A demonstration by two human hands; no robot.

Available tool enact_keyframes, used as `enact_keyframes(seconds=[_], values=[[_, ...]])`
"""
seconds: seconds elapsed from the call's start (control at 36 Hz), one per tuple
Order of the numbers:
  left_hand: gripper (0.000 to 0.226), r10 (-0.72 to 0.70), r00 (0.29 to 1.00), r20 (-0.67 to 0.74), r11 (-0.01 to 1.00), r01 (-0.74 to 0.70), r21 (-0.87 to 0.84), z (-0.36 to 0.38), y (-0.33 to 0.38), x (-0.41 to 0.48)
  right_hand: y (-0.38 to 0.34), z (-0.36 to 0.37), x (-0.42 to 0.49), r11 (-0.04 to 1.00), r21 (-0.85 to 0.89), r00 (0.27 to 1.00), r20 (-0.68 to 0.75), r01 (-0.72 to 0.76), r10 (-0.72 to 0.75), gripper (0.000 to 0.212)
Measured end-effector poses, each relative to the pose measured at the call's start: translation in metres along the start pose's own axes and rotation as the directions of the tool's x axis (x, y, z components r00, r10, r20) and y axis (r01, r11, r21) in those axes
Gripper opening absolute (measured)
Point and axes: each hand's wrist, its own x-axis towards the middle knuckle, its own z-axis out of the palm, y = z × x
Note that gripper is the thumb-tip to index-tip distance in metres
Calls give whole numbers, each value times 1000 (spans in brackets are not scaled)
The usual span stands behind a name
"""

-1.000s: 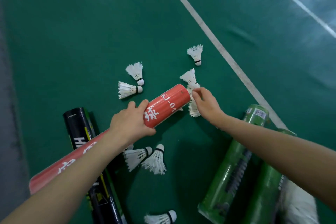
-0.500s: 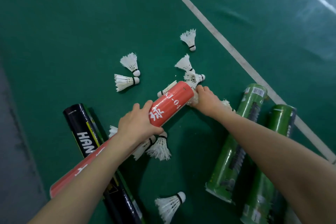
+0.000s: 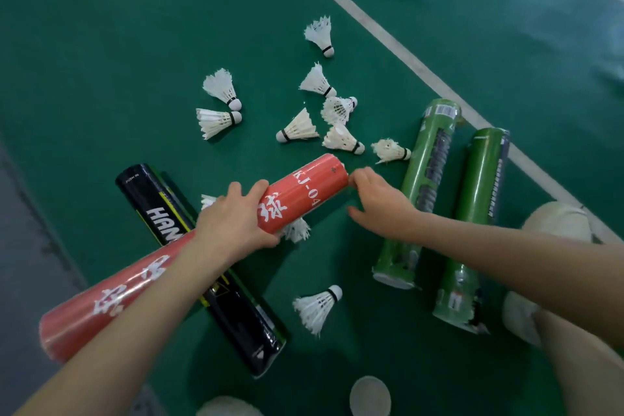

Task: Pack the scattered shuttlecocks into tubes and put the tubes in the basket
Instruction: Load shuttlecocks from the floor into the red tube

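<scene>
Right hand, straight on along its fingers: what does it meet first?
The right hand points up-left at the red tube. The tube's open end lies first in line, right by the fingertips. Whether they touch is unclear.

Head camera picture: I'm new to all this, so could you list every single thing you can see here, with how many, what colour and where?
shuttlecocks: nine in plain view, white, scattered on the floor, mostly beyond the red tube; parts of two more show beside and under it
red tube: one, red with white print, held off the floor at a slant
black tube: one, black, lying under the red one
green tubes: two, green, side by side at right
round lid: one, pale, bottom edge
pale rounded shapes: whitish, right edge; cannot tell what
court floor: green, with white lines
left hand: grips the red tube's middle
right hand: fingers at the tube's far end
</scene>
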Motion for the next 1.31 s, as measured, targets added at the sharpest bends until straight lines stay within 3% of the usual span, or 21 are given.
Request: enact_keyframes(seconds=[0.06,0.11,0.22,0.33,0.47,0.56,0.72,0.81,0.94,1.0,1.08,1.17,1.22,1.28,1.31], values=[[93,-19,1000,-3,1000,19,16,10,-3,-18,0,7,-22,999,29,999,-38,-31,32,30],[94,-42,999,-17,999,42,6,18,-6,-36,1,15,-42,1000,8,1000,-6,26,-26,26],[93,-48,998,-34,999,48,5,30,-3,-69,-1,36,-80,958,-32,933,235,286,-271,27],[92,18,1000,-12,998,-18,56,43,6,-93,-5,66,-108,868,-131,812,444,479,-380,44],[90,62,998,13,996,-63,64,66,14,-115,-8,104,-142,799,-175,724,563,575,-398,66],[90,69,997,22,996,-71,61,73,17,-121,-7,122,-159,755,-245,723,565,608,-398,57],[89,60,998,33,995,-63,78,78,24,-119,13,140,-172,793,-289,742,609,537,-280,37],[90,37,999,11,998,-37,60,76,24,-113,25,137,-169,802,-292,779,546,522,-308,31],[92,-35,996,-77,999,34,-10,68,17,-102,30,112,-135,895,-232,915,231,382,-331,18],[91,-63,992,-109,997,58,-41,64,15,-98,19,84,-120,944,-162,957,74,287,-279,6],[90,-97,983,-156,993,85,-86,60,13,-92,17,46,-99,988,-92,991,-46,123,-128,14],[91,-134,973,-191,983,106,-149,57,8,-89,19,24,-77,999,10,963,-267,39,-35,20],[91,-147,964,-221,978,108,-179,54,6,-88,18,9,-63,975,215,922,-366,-47,125,32],[90,-140,960,-243,977,93,-194,52,6,-88,12,-5,-50,864,492,866,-380,-110,326,41],[89,-128,960,-250,978,81,-192,51,7,-88,7,-11,-44,755,648,843,-345,-104,412,44]])
